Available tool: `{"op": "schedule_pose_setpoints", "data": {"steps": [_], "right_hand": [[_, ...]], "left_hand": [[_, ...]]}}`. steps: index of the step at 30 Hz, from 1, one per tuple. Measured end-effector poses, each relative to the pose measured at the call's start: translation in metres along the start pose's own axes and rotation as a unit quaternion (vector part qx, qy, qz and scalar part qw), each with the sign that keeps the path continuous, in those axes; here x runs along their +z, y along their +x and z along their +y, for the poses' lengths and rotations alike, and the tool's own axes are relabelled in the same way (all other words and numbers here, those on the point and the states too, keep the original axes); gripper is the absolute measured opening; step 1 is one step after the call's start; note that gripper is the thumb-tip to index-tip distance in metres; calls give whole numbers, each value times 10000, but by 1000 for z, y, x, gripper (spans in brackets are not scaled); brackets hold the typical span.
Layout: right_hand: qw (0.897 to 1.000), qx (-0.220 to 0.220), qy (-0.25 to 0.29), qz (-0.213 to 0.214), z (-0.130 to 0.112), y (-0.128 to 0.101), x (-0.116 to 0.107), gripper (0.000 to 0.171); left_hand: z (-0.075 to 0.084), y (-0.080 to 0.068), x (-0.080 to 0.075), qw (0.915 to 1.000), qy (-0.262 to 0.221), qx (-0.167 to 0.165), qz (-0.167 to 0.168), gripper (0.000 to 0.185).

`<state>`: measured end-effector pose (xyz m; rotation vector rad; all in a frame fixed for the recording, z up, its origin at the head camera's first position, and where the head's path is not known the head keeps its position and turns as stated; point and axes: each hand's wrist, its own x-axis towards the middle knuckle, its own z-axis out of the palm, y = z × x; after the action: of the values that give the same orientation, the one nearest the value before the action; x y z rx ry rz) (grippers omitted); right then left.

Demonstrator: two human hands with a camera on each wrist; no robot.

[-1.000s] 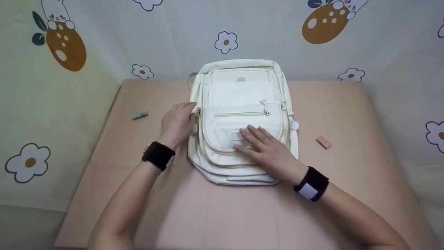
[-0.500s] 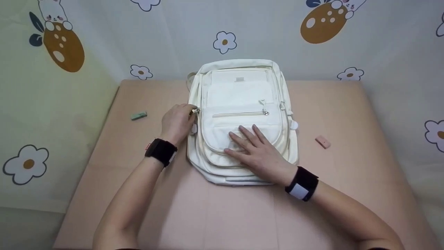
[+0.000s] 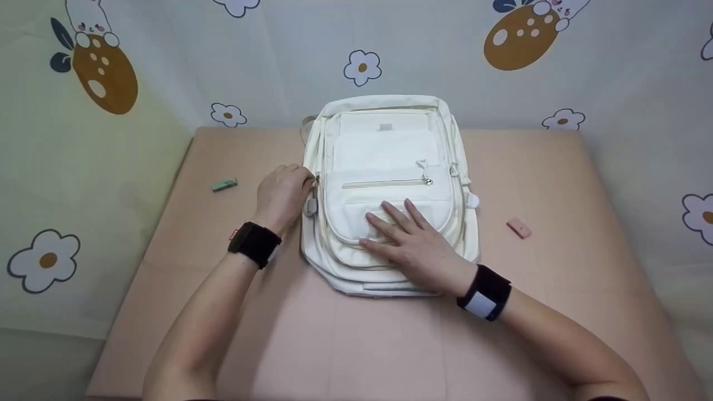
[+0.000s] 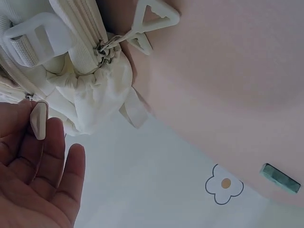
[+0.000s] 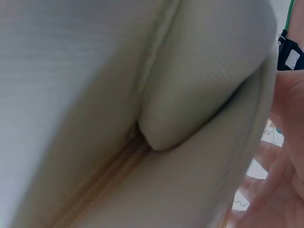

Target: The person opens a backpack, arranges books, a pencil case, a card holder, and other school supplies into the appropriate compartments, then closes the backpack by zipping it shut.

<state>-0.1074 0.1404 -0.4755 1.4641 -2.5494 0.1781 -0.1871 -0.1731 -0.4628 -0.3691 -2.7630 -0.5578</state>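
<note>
A cream backpack [image 3: 384,150] lies on its back, its front pockets facing up. At its left edge my left hand [image 3: 282,195] pinches a zipper pull [image 4: 39,120] between thumb and fingers, close to the metal slider. My right hand [image 3: 418,248] rests spread over the lower front pocket, fingers straight. Just above those fingers runs a short closed-looking zipper [image 3: 384,183] with a dangling pull. Another triangular pull [image 4: 154,16] hangs from a different zipper in the left wrist view. The right wrist view shows cream fabric [image 5: 199,85] very near, with a tan zipper [image 5: 104,183] in a fold.
A green eraser-like block [image 3: 224,185] lies left of the backpack on the pink-beige table [image 3: 384,345]. To the right is a pink block [image 3: 519,228] of similar shape. A patterned curtain [image 3: 289,50] stands behind the table and along its sides.
My right hand has slid a little left across the lower pocket, then stayed there. My left hand keeps at the bag's left edge, with only a small shift at the zipper pull.
</note>
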Motion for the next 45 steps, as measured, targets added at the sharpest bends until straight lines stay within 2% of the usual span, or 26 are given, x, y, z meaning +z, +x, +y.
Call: {"op": "schedule_pose_setpoints", "data": {"steps": [7, 12, 18, 25, 30, 35, 39, 45], "right_hand": [[9999, 12, 154, 24, 1, 0, 1, 53], [9998, 46, 192, -39, 0, 0, 0, 53], [9995, 6, 282, 132, 0, 0, -1, 52], [9993, 1, 253, 280, -6, 3, -2, 46], [9988, -38, 294, 393, -18, 12, -6, 44], [9995, -284, 29, 129, -39, 33, -8, 52], [9988, -227, -354, -263, -50, 47, -4, 58], [9938, 46, -843, -723, -54, 54, 4, 46]], "left_hand": [[4, -8, -5, 9999, 123, 9, -97, 12], [8, -20, -9, 9997, 123, 205, -43, 11], [10, -33, -11, 9994, 1, 356, -43, 9], [9, -35, -8, 9994, -215, 274, -30, 8], [9, -35, -7, 9995, -175, 240, -67, 9], [9, -35, -7, 9996, -61, 272, -17, 8], [9, -36, -6, 9996, -7, 268, -13, 8], [10, -37, -7, 9993, 68, 376, -19, 8]]}}
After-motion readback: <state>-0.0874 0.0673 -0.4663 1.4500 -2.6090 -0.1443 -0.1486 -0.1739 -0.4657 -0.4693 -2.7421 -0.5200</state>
